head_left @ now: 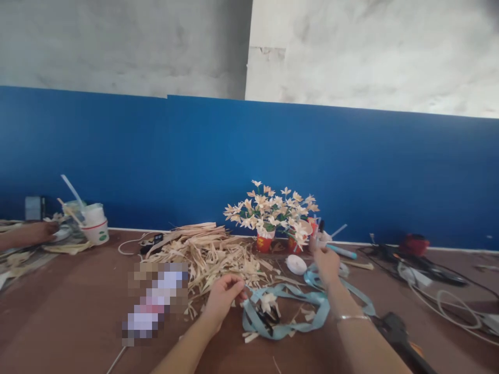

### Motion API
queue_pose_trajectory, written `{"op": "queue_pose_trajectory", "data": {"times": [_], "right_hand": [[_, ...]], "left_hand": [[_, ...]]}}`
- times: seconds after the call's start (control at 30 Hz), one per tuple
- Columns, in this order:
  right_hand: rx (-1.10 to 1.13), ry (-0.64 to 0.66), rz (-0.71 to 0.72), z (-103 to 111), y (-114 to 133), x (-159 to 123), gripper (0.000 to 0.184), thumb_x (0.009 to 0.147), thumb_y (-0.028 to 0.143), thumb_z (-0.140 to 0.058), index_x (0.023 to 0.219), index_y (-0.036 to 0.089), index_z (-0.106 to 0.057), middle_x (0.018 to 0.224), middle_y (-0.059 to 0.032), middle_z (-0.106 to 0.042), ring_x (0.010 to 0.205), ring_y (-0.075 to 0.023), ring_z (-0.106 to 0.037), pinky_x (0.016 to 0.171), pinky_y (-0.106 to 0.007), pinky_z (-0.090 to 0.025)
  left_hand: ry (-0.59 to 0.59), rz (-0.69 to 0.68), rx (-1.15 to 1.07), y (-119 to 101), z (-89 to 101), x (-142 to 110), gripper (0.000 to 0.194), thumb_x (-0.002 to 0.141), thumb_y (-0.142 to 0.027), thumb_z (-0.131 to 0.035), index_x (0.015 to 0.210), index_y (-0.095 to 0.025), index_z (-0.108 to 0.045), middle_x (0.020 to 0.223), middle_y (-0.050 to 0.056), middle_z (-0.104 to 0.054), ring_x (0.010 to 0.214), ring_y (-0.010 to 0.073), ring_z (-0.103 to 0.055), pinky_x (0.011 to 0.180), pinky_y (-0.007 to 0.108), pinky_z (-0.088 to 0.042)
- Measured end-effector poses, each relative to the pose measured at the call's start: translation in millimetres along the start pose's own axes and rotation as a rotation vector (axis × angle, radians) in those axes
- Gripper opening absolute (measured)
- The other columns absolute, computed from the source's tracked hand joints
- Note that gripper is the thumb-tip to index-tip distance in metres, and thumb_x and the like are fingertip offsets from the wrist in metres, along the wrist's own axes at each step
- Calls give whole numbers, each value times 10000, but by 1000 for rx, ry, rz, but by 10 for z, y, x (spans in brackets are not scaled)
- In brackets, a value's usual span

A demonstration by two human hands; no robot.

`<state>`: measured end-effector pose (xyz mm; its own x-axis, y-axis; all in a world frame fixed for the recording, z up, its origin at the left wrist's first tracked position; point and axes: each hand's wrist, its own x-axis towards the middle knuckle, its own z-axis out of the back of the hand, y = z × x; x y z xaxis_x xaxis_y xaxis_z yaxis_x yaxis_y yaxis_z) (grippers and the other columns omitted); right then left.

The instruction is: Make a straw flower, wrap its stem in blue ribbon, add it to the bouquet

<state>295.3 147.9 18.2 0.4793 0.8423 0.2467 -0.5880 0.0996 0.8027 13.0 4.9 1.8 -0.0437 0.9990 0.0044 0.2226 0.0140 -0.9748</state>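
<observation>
My left hand (223, 296) is curled shut at the near edge of a heap of pale dried leaf strips (202, 252); its fingers pinch something I cannot make out, perhaps the end of the light blue ribbon (288, 306). My right hand (325, 259) reaches up toward two small red pots of cream paper flowers (273, 213), its fingertips closed near a blossom; what they grip is unclear. The ribbon loops loosely on the brown table (78, 311) between my forearms, with one cream flower (268, 301) and dark scissors (268, 319) lying inside the loop.
A white tape roll (296, 264) lies before the pots. A white cup (95, 223) with sticks stands far left, beside another person's hand (37, 232). A black glue gun (397, 332), cables (440, 296) and a red object (415, 244) are at the right. A blue wall panel (390, 171) is behind.
</observation>
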Motion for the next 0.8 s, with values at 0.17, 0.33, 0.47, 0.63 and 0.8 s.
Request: {"op": "queue_pose_trajectory", "data": {"times": [0.17, 0.33, 0.47, 0.63, 0.8], "right_hand": [[151, 139, -23, 171, -43, -267, 249, 584, 209, -531, 799, 132, -632, 483, -12, -613, 469, -168, -573, 438, -237, -408], [565, 110, -19, 492, 154, -608, 253, 597, 286, -563, 795, 144, -630, 565, -9, -631, 554, -164, -592, 509, -249, -455], [754, 345, -46, 658, 428, -889, 316, 574, 307, -636, 844, 144, -654, 737, -58, -678, 688, -189, -629, 600, -277, -499], [362, 578, 103, 493, 719, -1197, 225, 640, 304, -598, 788, 149, -668, 606, -38, -642, 599, -188, -602, 555, -291, -473], [104, 613, 520, 243, 964, -1377, 168, 690, 190, -537, 711, 179, -704, 817, -59, -660, 756, -183, -592, 717, -293, -445]], "left_hand": [[14, 2, -12, -33, -11, -25, 276, 631, -395, -667, 672, -139, -573, 507, -1, -613, 464, 105, -523, 492, 216, -395], [15, 8, -8, -50, -17, -38, 291, 619, -405, -674, 673, -137, -576, 502, 1, -614, 467, 105, -523, 501, 218, -394], [39, 15, 9, -53, -16, -40, 299, 616, -413, -673, 667, -133, -581, 503, 7, -618, 464, 105, -523, 508, 222, -395], [95, 33, 35, -53, -17, -49, 311, 614, -424, -673, 648, -131, -576, 502, 8, -611, 464, 107, -530, 515, 228, -406], [151, 80, 14, -54, -20, -62, 333, 586, -434, -694, 647, -135, -560, 535, -4, -600, 479, 112, -550, 508, 228, -407]]}}
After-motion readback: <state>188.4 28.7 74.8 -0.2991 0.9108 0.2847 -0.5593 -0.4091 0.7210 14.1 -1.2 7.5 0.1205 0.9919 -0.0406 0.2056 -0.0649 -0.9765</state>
